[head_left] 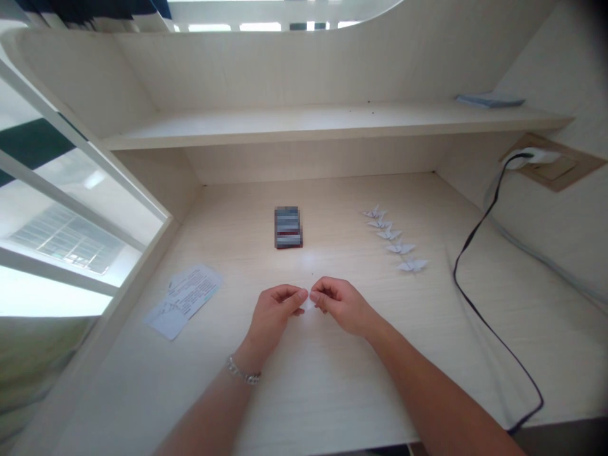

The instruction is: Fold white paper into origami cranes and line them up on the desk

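Note:
Between my two hands is a small piece of white paper (308, 304), mostly covered by the fingers, so its folds do not show. My left hand (280, 304) pinches it from the left, thumb against fingers. From the right, my right hand (341, 303) pinches it too, and the fingertips of both hands nearly meet. Both hands are just above the desk (323, 386). Off to the right of them stands a slanting row of several small white folded paper cranes (401, 248).
Printed paper sheets (187, 297) lie at the left. A dark, pixelated rectangular object (288, 227) lies beyond my hands. A black cable (494, 323) runs from a wall socket (553, 163) down the right side. Above the desk is a shelf (285, 128) with a flat bluish item (490, 99).

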A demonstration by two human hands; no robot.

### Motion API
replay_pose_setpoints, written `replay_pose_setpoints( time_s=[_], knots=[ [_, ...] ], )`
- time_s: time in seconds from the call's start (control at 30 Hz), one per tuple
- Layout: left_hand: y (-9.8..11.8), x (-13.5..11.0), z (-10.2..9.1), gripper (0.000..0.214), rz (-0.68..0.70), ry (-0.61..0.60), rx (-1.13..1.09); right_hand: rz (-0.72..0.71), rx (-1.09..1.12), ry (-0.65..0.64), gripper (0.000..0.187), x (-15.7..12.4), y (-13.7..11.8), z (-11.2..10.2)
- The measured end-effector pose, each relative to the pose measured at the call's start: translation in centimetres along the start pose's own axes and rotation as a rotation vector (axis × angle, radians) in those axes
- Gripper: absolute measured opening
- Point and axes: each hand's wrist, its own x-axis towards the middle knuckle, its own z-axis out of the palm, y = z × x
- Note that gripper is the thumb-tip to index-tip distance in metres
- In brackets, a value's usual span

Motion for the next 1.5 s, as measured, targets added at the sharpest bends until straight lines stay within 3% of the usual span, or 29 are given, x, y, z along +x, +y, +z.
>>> replay_pose_setpoints(
  time_s=[0.23, 0.43, 0.57, 0.7, 0.83, 0.97, 1.23, 1.4, 1.5],
  knots=[
    [-0.1, 0.4, -0.5, 0.027, 0.067, 0.125, 0.031, 0.016, 0.067, 0.065, 0.015, 0.3, 0.3, -0.3],
    [0.0, 0.6, -1.1, 0.028, 0.129, 0.173, -0.075, 0.062, 0.145, 0.083, 0.017, 0.6, 0.5, -0.5],
    [0.5, 0.8, -2.3, 0.025, 0.174, 0.253, -0.209, 0.082, 0.162, 0.170, 0.021, 0.8, 1.1, -1.2],
    [0.6, 0.7, -2.1, 0.030, 0.088, 0.177, -0.212, 0.092, 0.159, 0.201, 0.021, 0.8, 1.3, -1.4],
    [-0.1, 0.4, -0.6, 0.034, 0.003, 0.028, 0.004, 0.073, 0.143, 0.140, 0.017, 0.6, 0.8, -0.5],
    [-0.7, 0.3, -0.2, 0.026, 0.041, 0.078, 0.093, 0.061, 0.201, 0.139, 0.014, 0.6, 0.4, 0.2],
    [-0.7, 0.8, -1.3, 0.027, 0.071, 0.185, -0.045, 0.046, 0.361, 0.367, 0.023, 1.0, 0.8, -0.8],
    [-0.8, 0.6, -0.9, 0.028, 0.090, 0.168, 0.028, 0.065, 0.293, 0.180, 0.028, 0.8, 1.0, 0.0],
    [-0.7, 0.4, -0.6, 0.028, 0.098, 0.152, 0.013, 0.069, 0.241, 0.152, 0.027, 0.8, 1.3, 0.4]
  ],
)
